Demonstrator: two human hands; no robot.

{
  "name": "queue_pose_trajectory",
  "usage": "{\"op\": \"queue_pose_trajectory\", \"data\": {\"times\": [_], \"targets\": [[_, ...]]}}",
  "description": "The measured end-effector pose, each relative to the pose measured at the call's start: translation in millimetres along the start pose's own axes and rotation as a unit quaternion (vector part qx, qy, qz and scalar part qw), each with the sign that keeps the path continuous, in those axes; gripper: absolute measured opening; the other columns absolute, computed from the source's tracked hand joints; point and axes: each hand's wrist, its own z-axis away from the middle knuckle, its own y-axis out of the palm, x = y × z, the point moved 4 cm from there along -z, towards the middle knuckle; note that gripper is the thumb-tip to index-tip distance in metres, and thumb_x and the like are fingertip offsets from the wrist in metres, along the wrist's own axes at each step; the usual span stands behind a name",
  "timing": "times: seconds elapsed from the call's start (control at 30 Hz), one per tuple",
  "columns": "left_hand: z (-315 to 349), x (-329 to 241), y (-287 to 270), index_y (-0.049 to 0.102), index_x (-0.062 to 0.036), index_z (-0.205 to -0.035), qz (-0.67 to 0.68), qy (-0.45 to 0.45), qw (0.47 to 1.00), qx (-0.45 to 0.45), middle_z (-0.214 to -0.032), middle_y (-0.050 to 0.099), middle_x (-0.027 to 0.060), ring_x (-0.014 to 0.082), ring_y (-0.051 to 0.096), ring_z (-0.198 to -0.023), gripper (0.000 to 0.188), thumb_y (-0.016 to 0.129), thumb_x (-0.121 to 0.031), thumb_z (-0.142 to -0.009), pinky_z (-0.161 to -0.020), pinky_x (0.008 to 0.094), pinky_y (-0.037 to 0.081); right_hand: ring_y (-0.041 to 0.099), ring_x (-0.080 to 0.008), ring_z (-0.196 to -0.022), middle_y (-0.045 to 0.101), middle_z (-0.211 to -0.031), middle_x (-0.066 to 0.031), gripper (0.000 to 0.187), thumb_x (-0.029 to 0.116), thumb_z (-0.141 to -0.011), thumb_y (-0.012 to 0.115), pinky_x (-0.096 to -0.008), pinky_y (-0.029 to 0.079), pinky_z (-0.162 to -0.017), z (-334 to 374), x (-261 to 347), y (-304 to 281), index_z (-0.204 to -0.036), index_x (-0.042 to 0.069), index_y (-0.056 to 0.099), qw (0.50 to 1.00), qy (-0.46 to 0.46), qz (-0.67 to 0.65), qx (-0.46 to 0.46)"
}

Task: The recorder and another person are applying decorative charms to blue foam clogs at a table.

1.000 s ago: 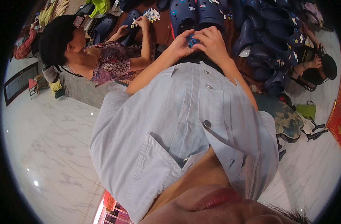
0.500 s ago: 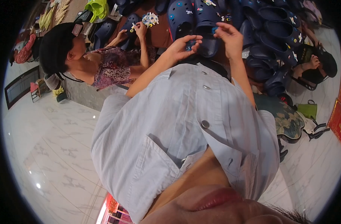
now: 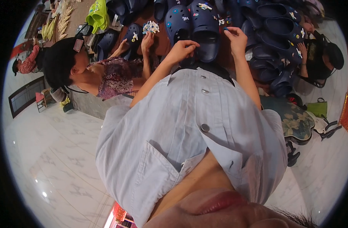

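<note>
Two navy clogs stand side by side before me, decorated with small charms: the left clog (image 3: 178, 22) and the right clog (image 3: 205, 32), whose open heel points at me. My left hand (image 3: 182, 51) is at the near end of the left clog, fingers curled inward; what lies inside them is hidden. To the right of the right clog, my right hand (image 3: 236, 40) pinches a small blue piece (image 3: 226, 28), probably a shoe charm, between thumb and finger. A heap of whitish and blue charms (image 3: 151, 27) lies to the left of the clogs.
At left a person in a patterned top (image 3: 117, 78) handles another navy clog (image 3: 133, 38). Lime-green clogs (image 3: 97, 17) lie beyond. Stacked navy clogs (image 3: 280, 28) crowd the right side, near a person in a black cap (image 3: 333, 56). A flowered cushioned seat (image 3: 293, 119) stands at lower right.
My left hand has turned from palm up, with something blue in it, to fingers curled downward, and come slightly nearer. My right hand keeps its pinch and has shifted little. The view has tilted slightly.
</note>
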Motion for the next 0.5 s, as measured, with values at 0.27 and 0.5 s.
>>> {"op": "queue_pose_trajectory", "data": {"times": [0.27, 0.5], "targets": [[-7, -4, -18, 0.064, 0.0002, -0.1, -0.257, 0.035, 0.953, -0.155, -0.061, 0.062, 0.0126, 0.0213, 0.065, -0.058, 0.027, 0.058, -0.023, -0.088, -0.056, 0.0321, 0.049, 0.065, -0.0222, -0.08, 0.067, -0.089, -0.0113, 0.021, 0.014, -0.072, 0.074, -0.031, 0.048, -0.073, -20, 3, 22, -0.09, 0.004, 0.069, 0.98, -0.126, 0.152, -0.003], [-13, 0, -15, 0.056, 0.0041, -0.1, -0.287, 0.038, 0.929, -0.231, -0.063, 0.062, 0.0196, 0.0306, 0.065, -0.06, 0.033, 0.062, -0.026, -0.086, -0.059, 0.0395, 0.05, 0.065, -0.0226, -0.085, 0.067, -0.088, -0.0099, 0.017, 0.012, -0.075, 0.071, -0.0296, 0.048, -0.077, -8, 26, 32, -0.089, 0.002, 0.07, 0.961, -0.191, 0.198, 0.038]]}}
